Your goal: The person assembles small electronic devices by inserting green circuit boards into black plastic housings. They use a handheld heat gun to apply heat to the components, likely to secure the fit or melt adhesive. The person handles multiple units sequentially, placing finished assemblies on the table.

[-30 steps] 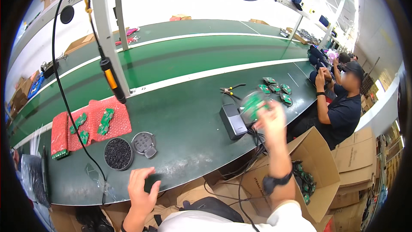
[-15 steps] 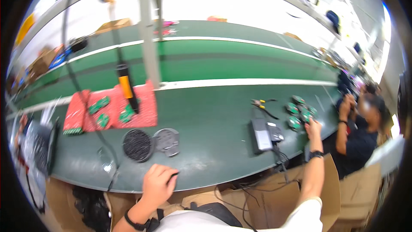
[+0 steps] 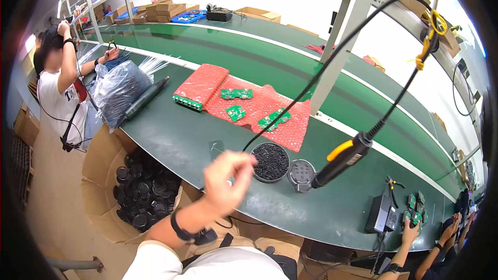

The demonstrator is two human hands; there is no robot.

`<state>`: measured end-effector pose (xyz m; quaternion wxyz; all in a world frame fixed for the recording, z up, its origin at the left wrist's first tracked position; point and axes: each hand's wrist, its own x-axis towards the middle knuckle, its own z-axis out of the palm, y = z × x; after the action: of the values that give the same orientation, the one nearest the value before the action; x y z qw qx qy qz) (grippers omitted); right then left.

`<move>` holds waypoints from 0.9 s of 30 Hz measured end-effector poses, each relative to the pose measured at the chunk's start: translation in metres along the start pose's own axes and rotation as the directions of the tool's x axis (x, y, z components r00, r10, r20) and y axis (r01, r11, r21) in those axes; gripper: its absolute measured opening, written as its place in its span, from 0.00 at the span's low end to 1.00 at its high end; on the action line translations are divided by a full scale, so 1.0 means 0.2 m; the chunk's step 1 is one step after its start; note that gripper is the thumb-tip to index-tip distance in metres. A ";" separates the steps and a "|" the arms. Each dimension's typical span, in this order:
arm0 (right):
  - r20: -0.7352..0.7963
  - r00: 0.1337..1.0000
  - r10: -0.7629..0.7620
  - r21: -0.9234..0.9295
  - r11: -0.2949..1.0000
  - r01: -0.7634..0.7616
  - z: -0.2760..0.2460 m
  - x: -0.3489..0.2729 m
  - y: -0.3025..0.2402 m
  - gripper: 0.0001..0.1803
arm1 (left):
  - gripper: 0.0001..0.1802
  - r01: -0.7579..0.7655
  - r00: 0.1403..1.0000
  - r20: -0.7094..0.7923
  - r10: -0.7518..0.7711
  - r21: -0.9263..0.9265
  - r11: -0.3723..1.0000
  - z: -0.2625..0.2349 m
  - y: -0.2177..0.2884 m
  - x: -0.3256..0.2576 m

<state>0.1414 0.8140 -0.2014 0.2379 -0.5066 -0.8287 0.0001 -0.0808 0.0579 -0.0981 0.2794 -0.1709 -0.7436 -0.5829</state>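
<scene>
Left hand point(image 3: 228, 181): fingers bent toward thumb, blurred, near small black pieces point(image 3: 271, 161) in a round dish; any grip cannot be told.
Right hand point(image 3: 410, 234): fingers at clustered green circuit boards point(image 3: 413, 202), bench's right; grasping or not, cannot be told.
Red bubble wrap point(image 3: 288, 138): bears further boards point(image 3: 236, 113).

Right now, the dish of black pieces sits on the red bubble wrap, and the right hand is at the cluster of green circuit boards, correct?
Not quite: the dish of black pieces sits on the green tabletop, beside the red bubble wrap, as the head view shows. The right hand is at the cluster of green circuit boards.
</scene>
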 end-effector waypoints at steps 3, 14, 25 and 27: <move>0.100 0.995 -0.025 -0.075 0.997 0.033 -0.03 0.08 0.09 0.52 | 0.07 0.179 0.984 -0.018 -0.179 0.133 0.975 -0.19 -0.23 0.31; 0.346 0.742 -0.574 0.734 0.658 0.167 -0.86 -0.96 -1.46 0.07 | 0.15 0.036 0.944 0.246 -0.218 0.582 0.813 -0.16 -0.88 0.72; 0.168 0.324 -0.931 0.669 0.349 0.656 -0.47 -1.48 -2.16 0.33 | 0.28 0.048 0.922 0.225 -0.317 0.743 0.667 0.06 -0.98 0.65; 0.189 0.301 -0.935 0.673 0.347 0.654 -0.48 -1.47 -2.11 0.31 | 0.29 0.071 0.931 0.213 -0.296 0.691 0.720 0.03 -0.97 0.66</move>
<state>-0.0652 0.3382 -0.1315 0.0684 0.0969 -0.9670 0.2254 -0.2992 0.0032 -0.1680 0.1424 -0.0718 -0.9508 -0.2658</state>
